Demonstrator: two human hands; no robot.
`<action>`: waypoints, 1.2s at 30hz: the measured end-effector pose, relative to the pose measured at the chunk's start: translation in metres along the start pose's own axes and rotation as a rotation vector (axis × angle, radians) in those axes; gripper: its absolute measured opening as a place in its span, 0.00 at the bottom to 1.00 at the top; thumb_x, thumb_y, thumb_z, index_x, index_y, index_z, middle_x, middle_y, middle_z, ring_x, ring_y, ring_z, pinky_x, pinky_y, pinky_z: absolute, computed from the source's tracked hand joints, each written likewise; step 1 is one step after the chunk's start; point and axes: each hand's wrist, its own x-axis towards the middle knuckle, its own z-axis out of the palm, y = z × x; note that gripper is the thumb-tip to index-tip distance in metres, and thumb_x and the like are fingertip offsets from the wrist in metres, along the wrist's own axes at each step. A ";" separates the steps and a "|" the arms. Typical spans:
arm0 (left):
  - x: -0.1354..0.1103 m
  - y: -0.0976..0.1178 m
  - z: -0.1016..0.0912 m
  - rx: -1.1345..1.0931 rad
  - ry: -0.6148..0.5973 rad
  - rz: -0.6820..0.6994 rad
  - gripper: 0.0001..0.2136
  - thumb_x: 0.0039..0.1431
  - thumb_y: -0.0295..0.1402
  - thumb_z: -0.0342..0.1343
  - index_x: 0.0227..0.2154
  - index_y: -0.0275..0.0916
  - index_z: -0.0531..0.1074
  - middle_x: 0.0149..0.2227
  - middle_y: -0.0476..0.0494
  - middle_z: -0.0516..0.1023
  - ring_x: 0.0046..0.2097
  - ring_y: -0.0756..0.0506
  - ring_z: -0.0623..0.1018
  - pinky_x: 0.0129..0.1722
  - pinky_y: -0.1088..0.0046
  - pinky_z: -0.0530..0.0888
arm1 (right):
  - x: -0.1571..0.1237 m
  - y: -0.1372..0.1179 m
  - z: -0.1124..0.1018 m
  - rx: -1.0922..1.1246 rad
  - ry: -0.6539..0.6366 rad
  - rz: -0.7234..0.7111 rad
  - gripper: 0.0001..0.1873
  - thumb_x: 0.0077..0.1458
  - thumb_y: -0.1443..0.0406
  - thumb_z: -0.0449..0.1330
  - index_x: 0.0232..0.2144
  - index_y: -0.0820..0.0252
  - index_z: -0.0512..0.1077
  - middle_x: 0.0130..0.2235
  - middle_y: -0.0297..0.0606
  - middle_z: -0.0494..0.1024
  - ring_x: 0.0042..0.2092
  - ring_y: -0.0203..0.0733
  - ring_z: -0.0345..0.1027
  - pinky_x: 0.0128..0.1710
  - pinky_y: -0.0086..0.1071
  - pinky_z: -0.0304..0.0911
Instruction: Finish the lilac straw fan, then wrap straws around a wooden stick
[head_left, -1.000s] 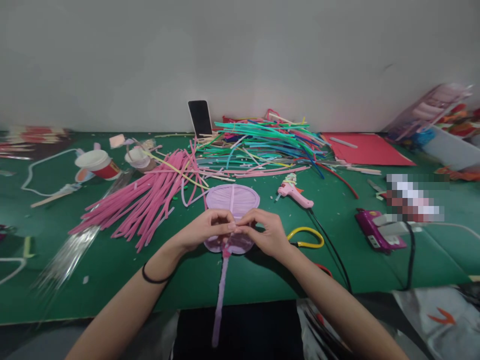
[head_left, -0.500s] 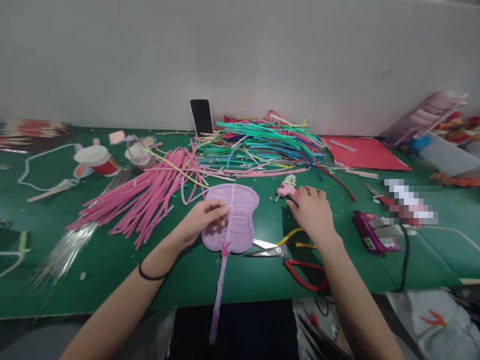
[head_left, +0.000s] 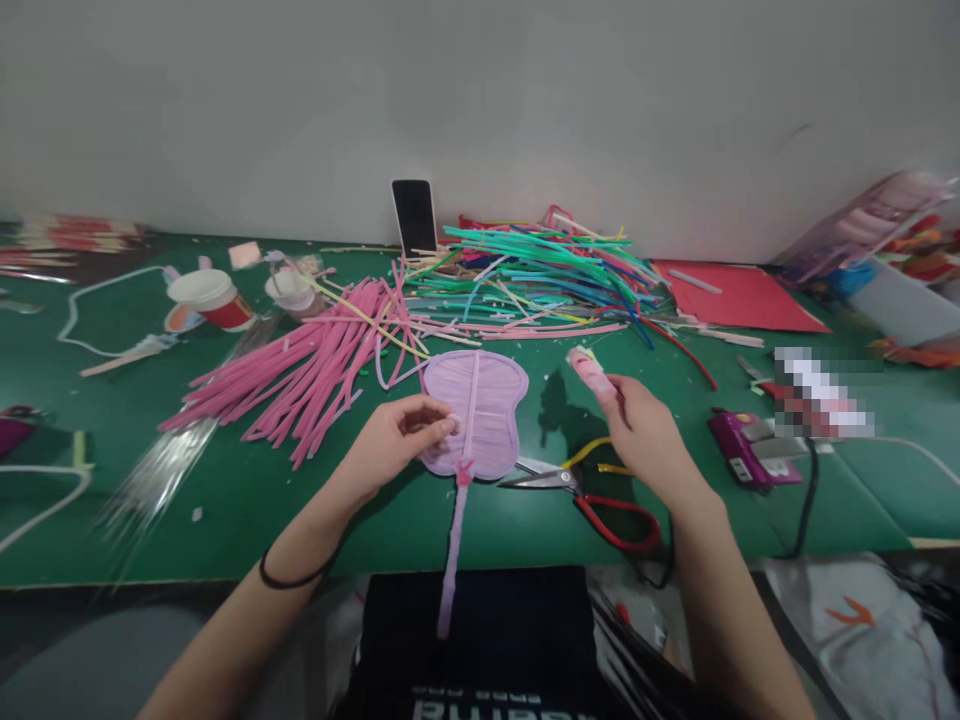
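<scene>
Lilac fan (head_left: 498, 400) on green table (head_left: 525, 545), looks mostly built tbh: rib (head_left: 473, 400) and handle (head_left: 452, 560) on; left hand (head_left: 394, 438) over it seems to pinch tiny lilac bit (head_left: 454, 424), maybe unattached, right hand (head_left: 649, 430) grips pink glue gun (head_left: 591, 373) mid-air

the right hand (head_left: 645, 430) grips a pink glue gun (head_left: 591, 372) above the green bench (head_left: 517, 540). the left hand (head_left: 397, 440) pinches a small pale piece (head_left: 454, 424) over the lilac fan (head_left: 496, 400), open scissors (head_left: 566, 478) near its edge.
</scene>
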 end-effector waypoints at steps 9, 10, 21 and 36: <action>-0.049 -0.032 0.013 0.370 0.505 0.176 0.08 0.57 0.40 0.59 0.36 0.42 0.75 0.35 0.49 0.78 0.27 0.51 0.70 0.31 0.75 0.68 | -0.075 -0.055 0.012 0.781 -0.396 0.292 0.21 0.65 0.52 0.43 0.37 0.60 0.68 0.20 0.30 0.68 0.19 0.34 0.59 0.18 0.27 0.56; -0.051 -0.034 0.015 0.385 0.525 0.193 0.08 0.58 0.40 0.58 0.36 0.42 0.74 0.36 0.48 0.78 0.29 0.50 0.72 0.33 0.75 0.69 | -0.078 -0.059 0.014 0.801 -0.436 0.302 0.21 0.65 0.53 0.42 0.36 0.60 0.67 0.19 0.29 0.67 0.18 0.34 0.59 0.17 0.26 0.56; -0.047 -0.051 0.020 0.296 0.440 0.254 0.05 0.62 0.35 0.55 0.36 0.40 0.70 0.48 0.41 0.78 0.45 0.45 0.79 0.47 0.69 0.74 | -0.079 -0.070 0.017 0.460 -0.319 0.079 0.13 0.57 0.59 0.58 0.24 0.55 0.74 0.19 0.33 0.74 0.22 0.39 0.69 0.21 0.29 0.64; -0.046 -0.052 0.021 0.457 0.465 0.436 0.04 0.60 0.33 0.57 0.36 0.41 0.76 0.40 0.47 0.81 0.45 0.46 0.79 0.49 0.67 0.73 | -0.077 -0.082 0.024 0.371 -0.323 -0.114 0.20 0.48 0.74 0.52 0.39 0.55 0.78 0.36 0.33 0.80 0.36 0.40 0.74 0.40 0.31 0.68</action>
